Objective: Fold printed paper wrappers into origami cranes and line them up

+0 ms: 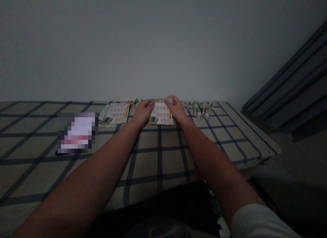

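Checked cloth [145, 163] spans the lower frame; centrally, left hand [142, 112] and right hand [176, 110] pinch a printed sheet [161, 116] at its far end, long axis running down-frame.

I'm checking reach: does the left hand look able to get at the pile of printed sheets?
Probably yes: the pile of printed sheets lies beside the left hand with nothing visible between them, though that hand is holding a separate sheet.

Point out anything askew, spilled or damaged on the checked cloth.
Mildly askew: the paper stack, left of the left hand, its edges fanned unevenly. I see nothing spilled or damaged.
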The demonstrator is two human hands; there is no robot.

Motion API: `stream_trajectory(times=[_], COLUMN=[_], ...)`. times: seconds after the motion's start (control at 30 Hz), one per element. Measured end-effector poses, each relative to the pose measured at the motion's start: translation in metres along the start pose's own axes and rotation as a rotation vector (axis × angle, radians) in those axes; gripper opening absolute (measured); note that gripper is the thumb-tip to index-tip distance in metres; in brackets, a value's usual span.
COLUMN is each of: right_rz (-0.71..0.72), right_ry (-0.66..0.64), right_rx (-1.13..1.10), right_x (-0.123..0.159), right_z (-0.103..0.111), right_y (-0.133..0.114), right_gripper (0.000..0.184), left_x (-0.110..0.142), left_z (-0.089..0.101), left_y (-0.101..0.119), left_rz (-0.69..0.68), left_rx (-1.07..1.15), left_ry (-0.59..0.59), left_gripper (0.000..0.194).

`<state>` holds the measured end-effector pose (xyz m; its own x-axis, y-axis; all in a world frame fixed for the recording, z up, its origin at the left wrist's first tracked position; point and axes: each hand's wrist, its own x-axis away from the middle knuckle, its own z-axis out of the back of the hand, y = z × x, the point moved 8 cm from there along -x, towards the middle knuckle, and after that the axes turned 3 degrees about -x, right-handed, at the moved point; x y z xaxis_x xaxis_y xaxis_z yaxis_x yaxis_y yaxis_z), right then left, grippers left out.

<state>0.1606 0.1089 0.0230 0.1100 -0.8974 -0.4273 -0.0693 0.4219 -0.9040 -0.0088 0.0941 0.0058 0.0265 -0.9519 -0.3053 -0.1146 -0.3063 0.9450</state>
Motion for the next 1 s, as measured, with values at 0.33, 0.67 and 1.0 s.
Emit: stream_trajectory(times=[0.33,0.67,1.0], right_rz=[-0.027,-0.062,-0.041], right_ry=[0.088,0.074,0.103], right_rx=[0.021,-0.044,-0.072], right_x=[0.003,0.004,0.003], right_z=[0.003,0.0,0.004], right_y=[-0.007,-0.007,-0.008], right_gripper=[0.034,0.031,0.037], left_x=[0.004,0.008,0.008], left_z=[-0.005,-0.002,0.001], left_y=[0.003,0.012,0.01], left_rz=[0.052,0.002,0.035], left_rx=[0.029,0.001,0.006], left_ry=[-0.046,-0.008,-0.01], left_gripper=[0.03,0.026,0.03])
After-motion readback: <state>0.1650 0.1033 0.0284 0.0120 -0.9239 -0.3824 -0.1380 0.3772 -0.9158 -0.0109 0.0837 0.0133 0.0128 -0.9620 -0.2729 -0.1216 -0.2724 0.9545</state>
